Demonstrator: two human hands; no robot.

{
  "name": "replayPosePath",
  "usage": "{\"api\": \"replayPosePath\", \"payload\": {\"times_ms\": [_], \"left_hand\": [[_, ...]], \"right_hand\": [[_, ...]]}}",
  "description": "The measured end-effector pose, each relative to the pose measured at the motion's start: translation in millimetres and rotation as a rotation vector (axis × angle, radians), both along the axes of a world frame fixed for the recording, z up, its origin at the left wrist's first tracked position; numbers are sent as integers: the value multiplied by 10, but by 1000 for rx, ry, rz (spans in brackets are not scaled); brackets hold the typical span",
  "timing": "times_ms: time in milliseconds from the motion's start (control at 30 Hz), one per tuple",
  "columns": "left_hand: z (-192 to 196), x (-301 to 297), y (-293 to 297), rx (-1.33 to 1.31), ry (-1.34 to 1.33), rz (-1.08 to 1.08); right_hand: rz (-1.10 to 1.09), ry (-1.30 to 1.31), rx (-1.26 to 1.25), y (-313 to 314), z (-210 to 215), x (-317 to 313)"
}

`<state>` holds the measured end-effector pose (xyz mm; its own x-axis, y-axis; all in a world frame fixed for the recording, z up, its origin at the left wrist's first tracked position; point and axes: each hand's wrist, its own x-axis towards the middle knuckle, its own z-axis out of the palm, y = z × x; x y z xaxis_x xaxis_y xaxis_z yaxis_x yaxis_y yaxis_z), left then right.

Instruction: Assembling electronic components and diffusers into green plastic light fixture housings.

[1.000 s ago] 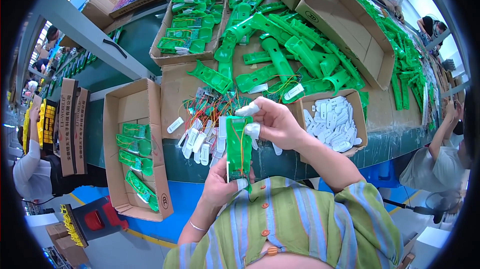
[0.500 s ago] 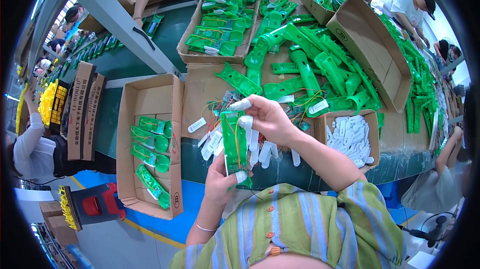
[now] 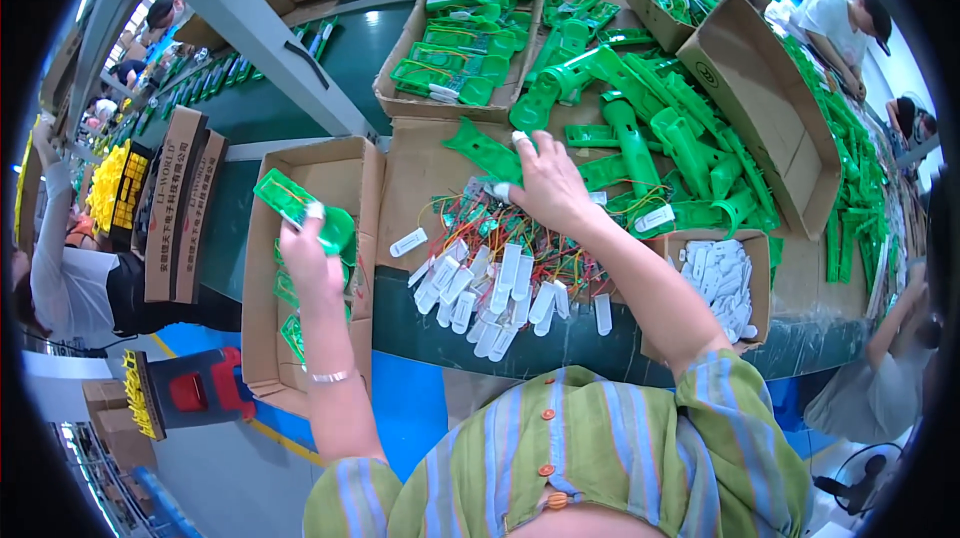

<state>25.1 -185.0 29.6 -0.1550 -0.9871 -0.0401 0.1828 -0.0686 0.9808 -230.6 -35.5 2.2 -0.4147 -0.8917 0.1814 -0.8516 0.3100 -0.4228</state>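
My left hand (image 3: 312,260) holds a flat green plastic part (image 3: 302,210) over the open cardboard box (image 3: 262,238) at my left, where more green parts lie at the bottom. My right hand (image 3: 545,188) reaches forward over the table, its fingers on a loose green plastic piece (image 3: 482,150). Below it lies a heap of small white pieces with coloured wires (image 3: 497,281).
A pile of green plastic housings (image 3: 655,138) covers the table's middle. A box of green parts (image 3: 455,38) stands behind, a small box of white pieces (image 3: 722,283) at right, an empty box (image 3: 765,108) beyond. Other people work at the left and right edges.
My hands were together in front of me on one green part. Now the left hand has carried it left over the box, and the right hand has let go and reached forward.
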Motion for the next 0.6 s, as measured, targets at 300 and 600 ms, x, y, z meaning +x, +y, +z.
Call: {"api": "replayPosePath", "payload": {"times_ms": [300,600], "left_hand": [[50,-250,480,-690,-537,119],[261,-776,1577,-997,-622,-588]], "right_hand": [[5,-252,-208,577,491,-201],[388,-1144,-297,1628,1001,-281]]}}
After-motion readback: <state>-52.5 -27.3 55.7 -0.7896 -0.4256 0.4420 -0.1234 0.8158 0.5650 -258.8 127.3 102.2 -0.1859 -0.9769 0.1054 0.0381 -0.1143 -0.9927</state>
